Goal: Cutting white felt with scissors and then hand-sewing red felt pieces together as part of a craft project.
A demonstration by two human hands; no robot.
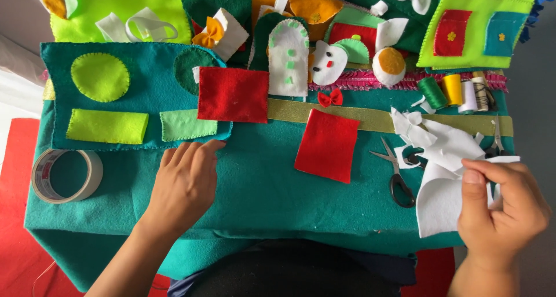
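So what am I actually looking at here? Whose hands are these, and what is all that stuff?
There is one picture, taken by a camera worn on a person's head, looking down at their own two bare hands. No machine is involved. The left hand rests flat on a teal felt sheet spread over the work surface. The right hand pinches a piece of white felt. Around them lie black-handled scissors, two red felt rectangles, a roll of tape, spools of thread and many sewn felt shapes along the top.
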